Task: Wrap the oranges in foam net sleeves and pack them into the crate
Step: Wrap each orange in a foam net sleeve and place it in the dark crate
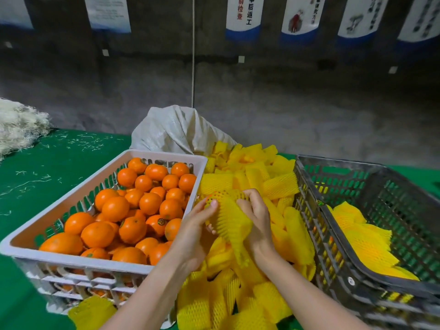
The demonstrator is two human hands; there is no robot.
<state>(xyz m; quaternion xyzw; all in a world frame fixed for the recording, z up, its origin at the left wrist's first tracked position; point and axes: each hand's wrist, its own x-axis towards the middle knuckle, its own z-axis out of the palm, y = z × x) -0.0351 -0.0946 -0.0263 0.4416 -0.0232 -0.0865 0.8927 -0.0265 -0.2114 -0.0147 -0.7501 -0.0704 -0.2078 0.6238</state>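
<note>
Orange (pixel 212 197), firm yet bruisable, is sitting half inside a soft, stretchy foam net sleeve (pixel 229 221) above the sleeve pile (pixel 262 179), while the left hand (pixel 197 227) and right hand (pixel 258 217) are pinching its mesh, likely best stretched from the rim.

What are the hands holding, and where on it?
One foam net sleeve with an orange in its far end: left hand grips that end, right hand its side.

Glossy oranges (pixel 115 209) in white plastic crate (pixel 83 262); matt foam net sleeves (pixel 281 186); dark plastic crate (pixel 338 161); woven sack (pixel 176 129); green cloth counter (pixel 47 167).
</note>
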